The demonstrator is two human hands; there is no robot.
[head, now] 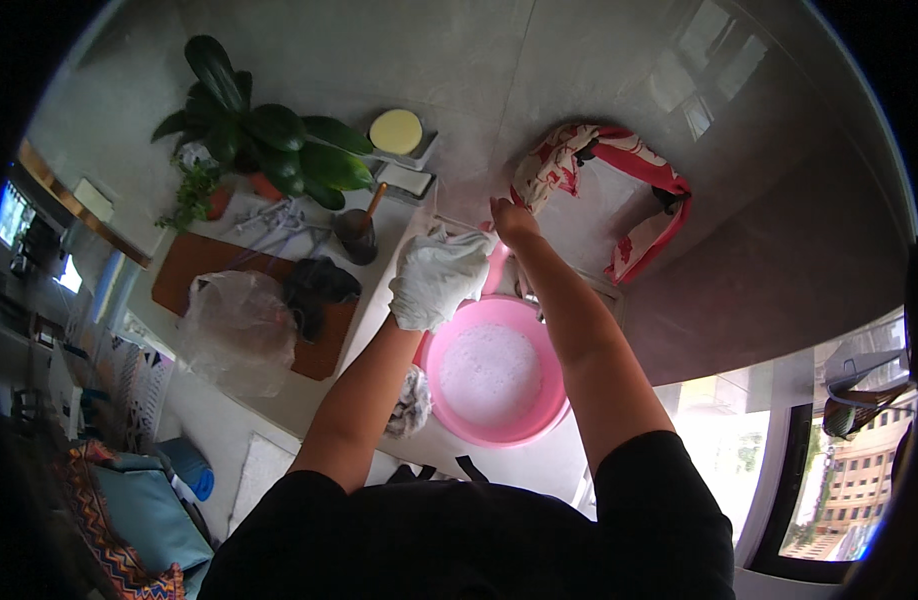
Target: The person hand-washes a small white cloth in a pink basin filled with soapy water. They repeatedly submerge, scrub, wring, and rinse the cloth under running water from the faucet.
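A white cloth (444, 274) covers my left hand (440, 285), whose fingers are hidden under it. Just to the right, my right hand (511, 221) has its fingers drawn together at the cloth's upper right edge, near a pink plastic piece (496, 266); whether it pinches the cloth is too small to tell. Below both hands stands a round pink plastic basin (564, 390) with foamy water (493, 371) in it. A metal faucet (530, 289) is partly hidden behind my right forearm.
Left on the counter are a brown mat (204, 262), a clear plastic bag (238, 334), dark cloth (316, 292), a grey cup (355, 236) and potted plants (271, 142). Soap dishes (410, 184) sit by the wall. A red-and-white patterned cloth (639, 154) hangs at upper right. Grey fluffy cloth (410, 405) lies beside the basin.
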